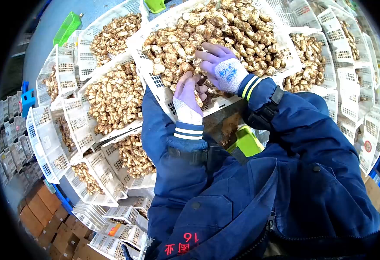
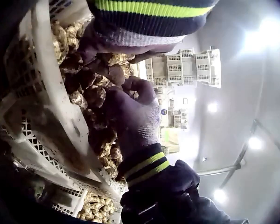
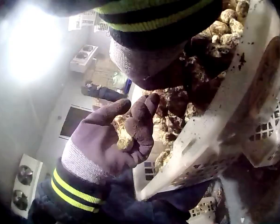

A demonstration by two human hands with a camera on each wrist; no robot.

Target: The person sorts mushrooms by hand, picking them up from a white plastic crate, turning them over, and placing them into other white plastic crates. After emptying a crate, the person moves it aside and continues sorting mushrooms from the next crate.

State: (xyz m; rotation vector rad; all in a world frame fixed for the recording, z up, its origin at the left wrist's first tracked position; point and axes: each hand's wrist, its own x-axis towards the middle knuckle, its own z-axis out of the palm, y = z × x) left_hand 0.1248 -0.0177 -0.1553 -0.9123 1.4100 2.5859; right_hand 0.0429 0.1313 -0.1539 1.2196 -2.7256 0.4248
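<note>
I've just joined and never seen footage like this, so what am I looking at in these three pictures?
There is no machine here, just a person working with a gloved left hand and right hand. The big picture comes from a camera on the head, looking down. The other two come from cameras on the wrists, and each shows the opposite hand in the middle. In front of the person is a white crate heaped with knobby, root-like lumps; more crates stand around it. The right wrist picture shows the left hand holding one lump in curled fingers. The right hand is at the heap; whether it grips anything is unclear.
</note>
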